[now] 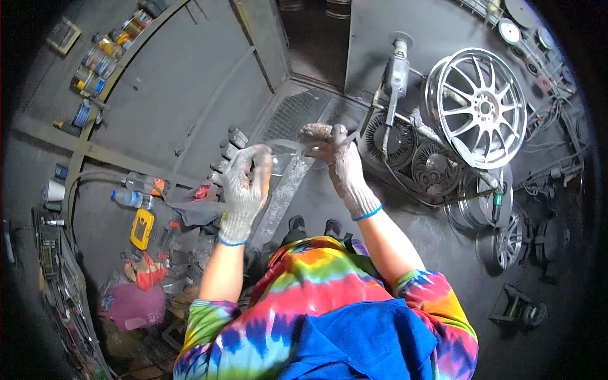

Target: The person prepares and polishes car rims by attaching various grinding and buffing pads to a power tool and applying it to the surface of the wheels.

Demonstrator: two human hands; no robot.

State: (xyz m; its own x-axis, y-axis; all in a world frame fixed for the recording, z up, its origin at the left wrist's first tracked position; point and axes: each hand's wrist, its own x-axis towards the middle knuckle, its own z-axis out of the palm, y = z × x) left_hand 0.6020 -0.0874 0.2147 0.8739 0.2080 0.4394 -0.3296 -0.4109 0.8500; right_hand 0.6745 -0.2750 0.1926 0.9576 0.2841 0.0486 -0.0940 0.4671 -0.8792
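Note:
Both my hands wear pale knit gloves with blue cuffs, soiled dark on the fingers. They are raised in front of me at about the same height. Between them is a clear, curved, see-through thing [286,149] that looks like safety glasses; its outline is faint and smeared. My left hand [246,178] pinches its left end with thumb and forefinger, the other fingers spread. At its right end, the fingers of my right hand [341,155] are bent around the edge, palm partly toward me. What exactly lies under the right fingertips is hidden.
A spoked silver wheel rim [484,107] is mounted on a stand at right, beside a power tool [397,76]. More rims [500,237] sit below. Bottles [133,199], a yellow frame [142,229] and rags [133,304] clutter the left. A floor grate [297,114] lies ahead.

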